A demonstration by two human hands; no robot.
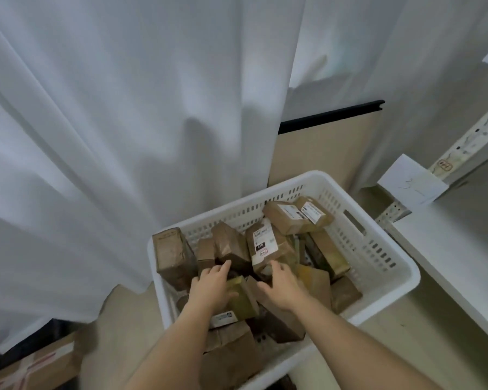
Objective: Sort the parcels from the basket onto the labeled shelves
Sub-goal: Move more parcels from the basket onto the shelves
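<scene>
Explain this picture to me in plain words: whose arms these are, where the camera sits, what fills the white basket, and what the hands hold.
There is no machine here: a person wears one camera on the head, looking down at their own bare arms. The left hand and right hand reach into a white perforated plastic basket piled with brown paper-wrapped parcels, some bearing white printed labels, such as the labelled parcel standing upright. Both hands rest on the pile around a small olive-brown parcel; a firm grip is not clear. At right, a pale metal shelf carries a white paper sign. A white curtain hangs behind.
</scene>
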